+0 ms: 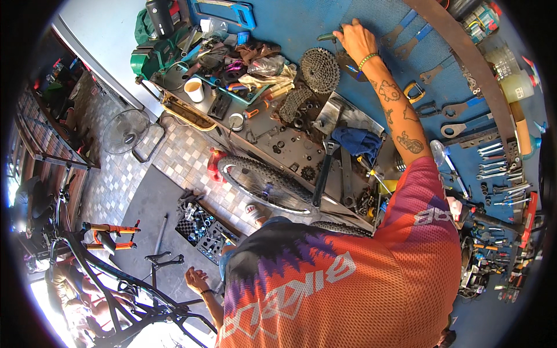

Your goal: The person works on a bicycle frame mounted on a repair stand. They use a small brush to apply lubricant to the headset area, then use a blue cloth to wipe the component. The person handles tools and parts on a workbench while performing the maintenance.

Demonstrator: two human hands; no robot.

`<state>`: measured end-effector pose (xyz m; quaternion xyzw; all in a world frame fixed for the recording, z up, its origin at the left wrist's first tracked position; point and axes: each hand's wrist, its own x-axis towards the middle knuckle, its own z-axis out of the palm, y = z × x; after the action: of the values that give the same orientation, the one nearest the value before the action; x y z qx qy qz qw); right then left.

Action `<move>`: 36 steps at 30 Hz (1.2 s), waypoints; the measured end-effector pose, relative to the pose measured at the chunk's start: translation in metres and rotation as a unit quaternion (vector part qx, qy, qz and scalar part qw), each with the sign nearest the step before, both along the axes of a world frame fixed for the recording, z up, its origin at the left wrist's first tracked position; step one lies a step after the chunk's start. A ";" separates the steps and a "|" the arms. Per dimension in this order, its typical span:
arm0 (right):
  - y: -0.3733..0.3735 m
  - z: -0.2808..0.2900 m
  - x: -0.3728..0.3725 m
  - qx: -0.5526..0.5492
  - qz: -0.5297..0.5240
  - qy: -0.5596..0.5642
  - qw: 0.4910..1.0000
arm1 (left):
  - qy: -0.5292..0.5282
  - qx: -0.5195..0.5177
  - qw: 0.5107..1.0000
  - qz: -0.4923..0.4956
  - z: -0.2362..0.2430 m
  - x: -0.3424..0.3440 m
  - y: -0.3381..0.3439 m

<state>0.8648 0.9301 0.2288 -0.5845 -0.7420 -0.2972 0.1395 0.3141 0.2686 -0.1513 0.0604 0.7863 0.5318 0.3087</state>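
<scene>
My right arm reaches up to the blue pegboard (pixel 307 23). There my right hand (pixel 355 43) is closed around a tool with a dark green handle (pixel 326 36); its far part is hidden by the hand. Just left of the wrist is a large bicycle cassette (pixel 320 71), against the board. Low on the left, my left hand (pixel 197 279) hangs over the floor with loosely bent fingers apart and nothing in it. A black bicycle frame (pixel 104 269) stands left of that hand, and an open tool case (pixel 203 232) lies beyond it.
A cluttered workbench holds a paper cup (pixel 194 91), a green vise (pixel 148 61), a blue cloth (pixel 358 144) and an adjustable wrench (pixel 326 159). A bicycle wheel (pixel 270 177) leans at its front. Several wrenches (pixel 492 165) hang at right. A fan (pixel 126 132) stands at left.
</scene>
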 end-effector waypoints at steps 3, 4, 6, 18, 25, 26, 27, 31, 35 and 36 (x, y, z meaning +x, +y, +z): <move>0.005 0.012 -0.017 -0.098 -0.053 0.060 0.992 | 0.005 -0.003 1.000 -0.005 -0.001 0.002 0.002; 0.006 0.015 -0.019 -0.133 -0.066 0.093 0.985 | 0.005 -0.002 1.000 -0.006 -0.001 0.002 0.002; 0.007 0.015 -0.017 0.033 -0.040 0.044 0.998 | 0.006 0.001 1.000 -0.006 -0.002 0.002 0.003; -0.234 -0.071 0.024 0.071 0.052 0.448 0.890 | -0.013 -0.102 0.993 -0.061 -0.014 0.004 -0.007; -0.378 -0.240 0.110 -0.039 -0.241 0.471 0.848 | 0.082 -0.117 0.958 -0.248 -0.066 -0.035 -0.040; -0.404 -0.244 0.131 -0.043 -0.289 0.436 0.851 | 0.063 -0.140 0.951 -0.270 -0.060 -0.042 -0.017; -0.407 -0.242 0.136 -0.053 -0.300 0.405 0.862 | 0.044 -0.154 0.954 -0.254 -0.055 -0.044 -0.017; -0.423 -0.245 0.150 -0.063 -0.278 0.439 0.852 | -0.051 -0.216 0.946 -0.238 -0.027 -0.048 0.050; -0.389 -0.258 0.139 -0.112 -0.228 0.445 0.859 | -0.114 -0.224 0.931 -0.264 -0.023 -0.073 0.080; -0.369 -0.256 0.132 -0.070 -0.174 0.346 0.919 | -0.113 -0.223 0.928 -0.277 -0.022 -0.073 0.086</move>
<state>0.9965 0.5610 -0.0270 -0.7792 -0.5528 -0.0430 0.2923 0.2407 0.3547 -0.1732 0.1451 0.7966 0.2393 0.5358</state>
